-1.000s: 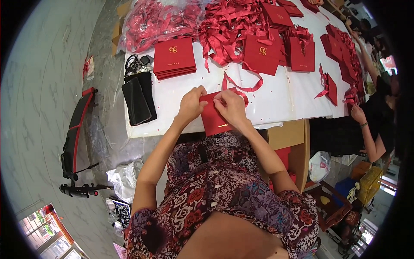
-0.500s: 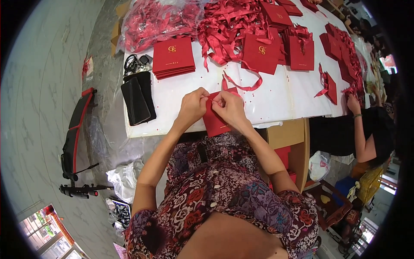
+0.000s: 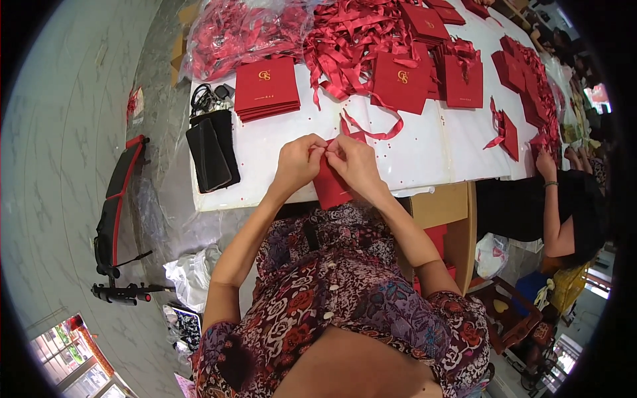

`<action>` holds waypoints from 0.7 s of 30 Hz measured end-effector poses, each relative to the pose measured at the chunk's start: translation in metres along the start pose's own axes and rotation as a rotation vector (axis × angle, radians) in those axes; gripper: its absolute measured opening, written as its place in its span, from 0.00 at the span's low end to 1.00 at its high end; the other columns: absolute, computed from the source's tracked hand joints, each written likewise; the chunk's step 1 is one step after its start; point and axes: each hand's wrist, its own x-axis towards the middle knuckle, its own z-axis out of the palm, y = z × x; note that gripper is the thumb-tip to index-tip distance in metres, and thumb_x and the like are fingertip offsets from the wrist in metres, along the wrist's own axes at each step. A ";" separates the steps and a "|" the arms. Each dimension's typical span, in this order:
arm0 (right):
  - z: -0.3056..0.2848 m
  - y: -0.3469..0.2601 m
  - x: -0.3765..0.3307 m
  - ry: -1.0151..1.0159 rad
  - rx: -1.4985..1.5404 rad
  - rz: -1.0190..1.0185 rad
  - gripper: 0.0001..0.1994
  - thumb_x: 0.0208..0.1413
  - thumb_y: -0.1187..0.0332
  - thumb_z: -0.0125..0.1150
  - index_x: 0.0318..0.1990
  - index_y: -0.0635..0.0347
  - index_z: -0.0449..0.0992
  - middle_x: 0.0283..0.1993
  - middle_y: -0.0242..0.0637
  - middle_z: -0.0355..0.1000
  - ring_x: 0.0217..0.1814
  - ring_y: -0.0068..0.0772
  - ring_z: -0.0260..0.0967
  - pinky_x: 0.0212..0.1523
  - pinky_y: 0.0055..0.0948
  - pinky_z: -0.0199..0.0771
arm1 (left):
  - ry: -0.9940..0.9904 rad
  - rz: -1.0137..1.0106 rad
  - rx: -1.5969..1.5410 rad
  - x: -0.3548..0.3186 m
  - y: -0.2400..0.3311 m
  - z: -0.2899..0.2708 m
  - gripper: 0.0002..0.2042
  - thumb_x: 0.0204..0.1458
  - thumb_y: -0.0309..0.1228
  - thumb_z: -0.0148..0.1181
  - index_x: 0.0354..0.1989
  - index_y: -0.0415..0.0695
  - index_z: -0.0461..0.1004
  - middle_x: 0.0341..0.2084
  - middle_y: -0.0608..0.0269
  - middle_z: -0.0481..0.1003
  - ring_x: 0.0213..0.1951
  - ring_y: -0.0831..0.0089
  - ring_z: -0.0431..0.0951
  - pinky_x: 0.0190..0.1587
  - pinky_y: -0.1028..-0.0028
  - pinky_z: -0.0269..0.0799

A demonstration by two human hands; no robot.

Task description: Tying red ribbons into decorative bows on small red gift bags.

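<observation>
A small red paper gift bag lies at the table's near edge, between my two hands. My left hand is closed in a pinch at the bag's upper left edge. Facing it, my right hand also pinches, and the fingertips of both nearly meet over the bag. What lies right between the fingertips is hidden. From the bag's top, a red ribbon curves out over the white table, beyond my right hand.
Past my hands sit a stack of red bags, a heap of red ribbons and a clear plastic sack. A black phone lies left. At the right, another person's hand touches red ribbons. A cardboard box stands below the table edge.
My right hand has shifted slightly up and left, bringing its fingertips closer to my left ones. The co-worker's arm has moved a little, and a further hand shows beside it.
</observation>
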 end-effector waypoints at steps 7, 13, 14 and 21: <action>-0.005 0.005 0.000 -0.066 0.192 0.050 0.06 0.53 0.72 0.64 0.36 0.65 0.75 0.30 0.43 0.76 0.32 0.44 0.76 0.34 0.37 0.74 | -0.008 0.043 0.034 -0.002 0.003 -0.004 0.07 0.50 0.28 0.65 0.35 0.40 0.76 0.22 0.58 0.77 0.20 0.69 0.72 0.27 0.71 0.68; -0.031 0.013 0.022 -0.125 -0.241 -0.197 0.08 0.58 0.69 0.61 0.37 0.67 0.78 0.32 0.37 0.74 0.38 0.28 0.74 0.39 0.29 0.73 | 0.051 0.161 0.148 -0.006 0.008 -0.004 0.09 0.47 0.28 0.68 0.34 0.40 0.75 0.26 0.57 0.76 0.26 0.63 0.74 0.31 0.68 0.70; -0.034 0.012 0.026 -0.234 -0.235 -0.140 0.10 0.60 0.66 0.60 0.36 0.66 0.79 0.32 0.36 0.74 0.40 0.26 0.73 0.41 0.28 0.72 | 0.050 0.163 0.147 -0.007 0.010 -0.004 0.09 0.47 0.28 0.68 0.34 0.40 0.75 0.26 0.57 0.76 0.26 0.63 0.74 0.31 0.68 0.70; -0.030 0.043 0.049 -0.638 0.367 0.131 0.11 0.58 0.65 0.61 0.37 0.65 0.82 0.34 0.35 0.79 0.35 0.23 0.74 0.40 0.26 0.72 | 0.020 0.362 0.168 -0.006 0.017 -0.007 0.07 0.47 0.23 0.66 0.33 0.39 0.76 0.29 0.57 0.77 0.32 0.59 0.75 0.36 0.65 0.71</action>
